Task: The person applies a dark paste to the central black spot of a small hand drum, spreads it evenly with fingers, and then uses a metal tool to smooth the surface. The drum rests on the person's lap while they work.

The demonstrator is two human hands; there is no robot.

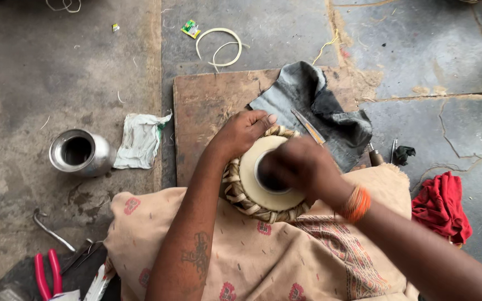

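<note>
A small drum (252, 173) with a cream skin, a black centre patch and a braided leather rim rests against my lap on a beige patterned cloth (263, 256). My left hand (241, 131) grips the far rim of the drum, fingers curled over the braid. My right hand (299, 164), blurred with motion, presses down on the black patch; whether it holds anything is hidden. An orange thread band sits on that wrist.
A wooden board (207, 106) lies under the drum with a dark grey cloth (319, 106) and a thin metal tool (308, 127) on it. A steel pot (79, 151), crumpled paper (140, 139), red-handled pliers (46, 273), a red rag (442, 206) and cream strips (221, 47) lie on the concrete floor.
</note>
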